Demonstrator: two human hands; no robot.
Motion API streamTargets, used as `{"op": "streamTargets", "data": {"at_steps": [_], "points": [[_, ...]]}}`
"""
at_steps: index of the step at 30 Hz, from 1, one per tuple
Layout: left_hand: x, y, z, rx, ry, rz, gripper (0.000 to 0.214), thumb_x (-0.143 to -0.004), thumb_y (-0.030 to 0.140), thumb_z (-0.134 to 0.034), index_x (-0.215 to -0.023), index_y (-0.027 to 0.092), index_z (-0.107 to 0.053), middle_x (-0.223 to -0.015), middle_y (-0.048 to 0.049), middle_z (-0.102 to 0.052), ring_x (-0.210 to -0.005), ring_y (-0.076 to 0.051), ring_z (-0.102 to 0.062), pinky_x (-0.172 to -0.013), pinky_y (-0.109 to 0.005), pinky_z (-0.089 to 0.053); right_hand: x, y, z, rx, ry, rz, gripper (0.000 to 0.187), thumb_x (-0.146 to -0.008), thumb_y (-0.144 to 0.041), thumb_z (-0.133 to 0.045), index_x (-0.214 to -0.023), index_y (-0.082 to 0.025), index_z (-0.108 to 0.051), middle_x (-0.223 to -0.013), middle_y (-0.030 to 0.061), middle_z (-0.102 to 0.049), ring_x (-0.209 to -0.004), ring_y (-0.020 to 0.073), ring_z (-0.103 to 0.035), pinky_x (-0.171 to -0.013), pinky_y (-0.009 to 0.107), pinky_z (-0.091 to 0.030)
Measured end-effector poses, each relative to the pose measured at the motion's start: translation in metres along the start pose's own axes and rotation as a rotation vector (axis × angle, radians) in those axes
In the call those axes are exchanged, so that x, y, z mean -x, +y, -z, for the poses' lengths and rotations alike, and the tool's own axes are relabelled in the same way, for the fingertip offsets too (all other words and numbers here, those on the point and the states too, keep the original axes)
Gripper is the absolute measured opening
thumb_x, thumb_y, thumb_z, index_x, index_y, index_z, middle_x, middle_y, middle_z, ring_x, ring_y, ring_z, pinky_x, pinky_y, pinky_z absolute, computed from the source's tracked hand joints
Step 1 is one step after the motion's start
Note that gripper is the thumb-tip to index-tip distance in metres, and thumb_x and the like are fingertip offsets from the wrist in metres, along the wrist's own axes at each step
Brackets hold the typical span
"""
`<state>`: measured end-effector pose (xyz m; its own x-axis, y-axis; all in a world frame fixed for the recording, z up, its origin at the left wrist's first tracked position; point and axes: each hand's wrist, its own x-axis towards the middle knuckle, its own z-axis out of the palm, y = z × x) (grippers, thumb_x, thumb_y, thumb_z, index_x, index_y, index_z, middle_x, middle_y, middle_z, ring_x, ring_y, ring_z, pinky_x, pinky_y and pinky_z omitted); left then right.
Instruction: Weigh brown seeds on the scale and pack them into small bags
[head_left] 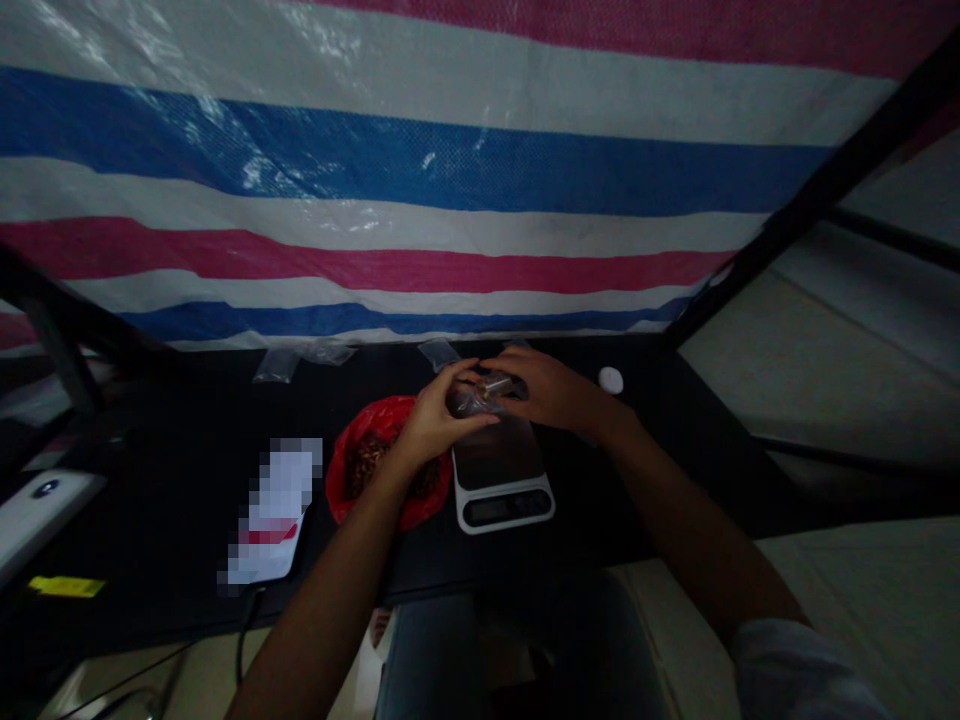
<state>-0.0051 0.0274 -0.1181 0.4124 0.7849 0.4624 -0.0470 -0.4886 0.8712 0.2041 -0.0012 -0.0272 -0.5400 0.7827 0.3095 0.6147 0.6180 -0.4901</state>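
Observation:
Over the far end of a kitchen scale [499, 460], both hands meet around a small clear plastic bag [471, 403]. My left hand [442, 415] has its fingers curled about the bag's left side. From the right, my right hand [551, 390] grips a small shiny cup-like cylinder [496, 384], tilted at the bag's mouth. Whether anything is inside the cylinder is too dark to tell. Just left of the scale, partly behind my left forearm, stands an open red plastic bag [337, 480] filled with small brown pieces [365, 465].
Flat clear bags [276, 364] lie along the back of the black table [187, 420]. A round white lid-like disc [610, 380] is at the right. Leftward are a phone-like white object [281, 510], a yellow strip [66, 586] and a white box-like device [45, 510]. A striped sheet [450, 170] hangs behind.

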Motion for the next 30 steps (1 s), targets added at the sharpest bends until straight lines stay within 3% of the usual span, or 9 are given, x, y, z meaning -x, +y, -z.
{"op": "streamTargets", "data": {"at_steps": [6,9,16,22,26,30], "points": [[-0.002,0.003,-0.003,0.04,0.07,0.036,0.085,-0.067,0.04,-0.092,-0.139,0.023,-0.051,-0.116,-0.0083,-0.068,-0.105,-0.026,-0.069,-0.095,-0.042,-0.056,-0.025,-0.017,0.022,0.051,-0.1,0.06,0.023,-0.081,-0.017,-0.072,-0.104,-0.019,-0.074,-0.097,0.0059,-0.073,-0.091,0.023,-0.066,-0.087,0.035,-0.049],[-0.002,0.002,-0.003,0.054,0.104,0.022,0.083,-0.069,0.04,-0.09,-0.139,0.023,-0.05,-0.116,-0.0081,-0.065,-0.105,-0.025,-0.068,-0.092,-0.04,-0.056,-0.034,-0.024,0.028,0.023,-0.124,0.081,0.024,-0.08,-0.018,-0.076,-0.103,-0.02,-0.075,-0.095,0.0047,-0.071,-0.085,0.0205,-0.065,-0.081,0.032,-0.049],[0.0,-0.002,0.003,-0.142,0.14,-0.031,0.074,-0.082,0.042,-0.079,-0.145,0.025,-0.044,-0.117,-0.0087,-0.058,-0.104,-0.025,-0.064,-0.092,-0.042,-0.054,-0.019,-0.028,0.038,-0.01,0.035,-0.009,0.027,-0.078,-0.02,-0.075,-0.105,-0.02,-0.071,-0.097,0.0032,-0.072,-0.086,0.0202,-0.067,-0.078,0.031,-0.05],[0.0,-0.001,0.001,-0.143,0.209,-0.065,0.094,-0.072,0.044,-0.087,-0.148,0.024,-0.036,-0.112,-0.0066,-0.058,-0.086,-0.019,-0.063,-0.075,-0.034,-0.057,0.031,-0.021,-0.002,-0.192,0.006,-0.211,0.033,-0.08,-0.018,-0.071,-0.111,-0.021,-0.061,-0.098,0.0028,-0.076,-0.085,0.0203,-0.071,-0.074,0.031,-0.053],[0.0,0.004,0.001,-0.179,0.225,0.04,0.089,-0.074,0.042,-0.086,-0.147,0.024,-0.038,-0.108,-0.0053,-0.064,-0.085,-0.02,-0.067,-0.077,-0.033,-0.057,0.052,-0.014,-0.031,-0.181,0.027,-0.147,0.032,-0.081,-0.025,-0.078,-0.11,-0.022,-0.065,-0.116,0.0077,-0.073,-0.111,0.0256,-0.068,-0.099,0.045,-0.051],[0.003,0.01,0.002,-0.274,0.244,0.086,0.078,-0.077,0.042,-0.083,-0.142,0.024,-0.045,-0.098,-0.002,-0.066,-0.078,-0.018,-0.068,-0.071,-0.03,-0.056,0.058,-0.008,-0.039,-0.133,-0.01,-0.094,0.047,-0.071,-0.039,-0.089,-0.112,-0.025,-0.07,-0.12,0.007,-0.072,-0.118,0.029,-0.064,-0.108,0.054,-0.045]]}}
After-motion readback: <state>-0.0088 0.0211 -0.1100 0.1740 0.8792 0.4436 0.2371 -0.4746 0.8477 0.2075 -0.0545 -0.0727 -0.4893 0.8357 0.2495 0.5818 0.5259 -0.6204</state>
